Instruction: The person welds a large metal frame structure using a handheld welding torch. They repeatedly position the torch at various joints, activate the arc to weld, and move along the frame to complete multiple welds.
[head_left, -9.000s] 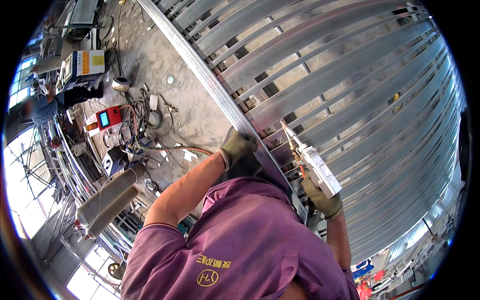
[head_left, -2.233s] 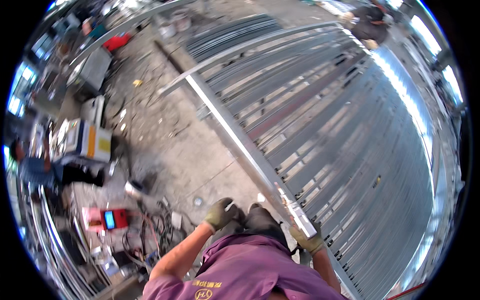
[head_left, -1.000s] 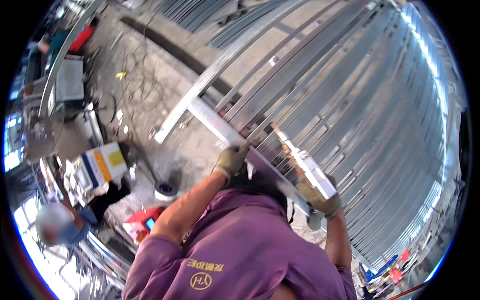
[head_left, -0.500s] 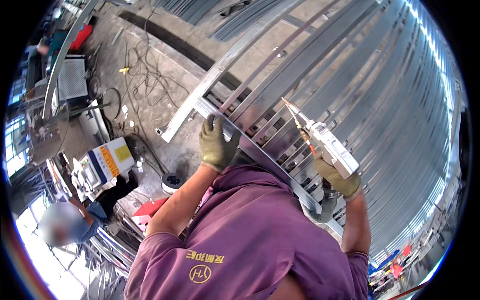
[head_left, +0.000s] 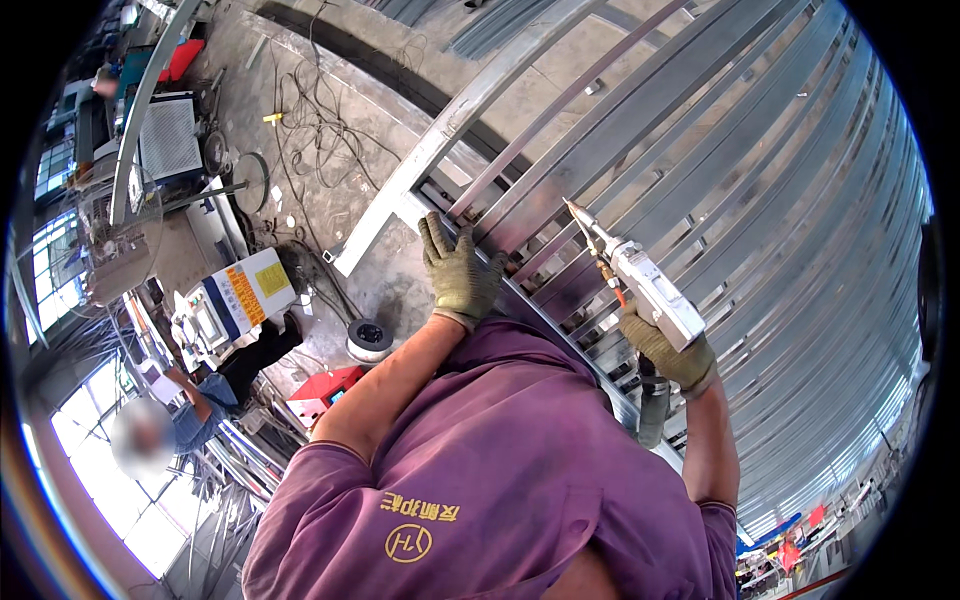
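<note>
A white welding gun with a pointed copper tip is in my gloved right hand, fingers wrapped round its grip. The tip points away from me, over the slats of a grey metal frame, and I cannot tell whether it touches them. A thick grey hose hangs beneath the gun. My gloved left hand rests at the near rail, close to the frame's left corner, its fingers stretched out and thumb apart. Dark smudges mark the slats between my hands.
Long metal slats fill the right side. On the left stand a white-and-blue machine with labels, a cable spool and a red box. Cables lie tangled on the floor. Another person is at the far left.
The view has shifted a little, moving the surroundings rightward. My left hand has flattened, its fingers now straighter along the rail. My right hand still holds the welding gun in nearly the same pose.
</note>
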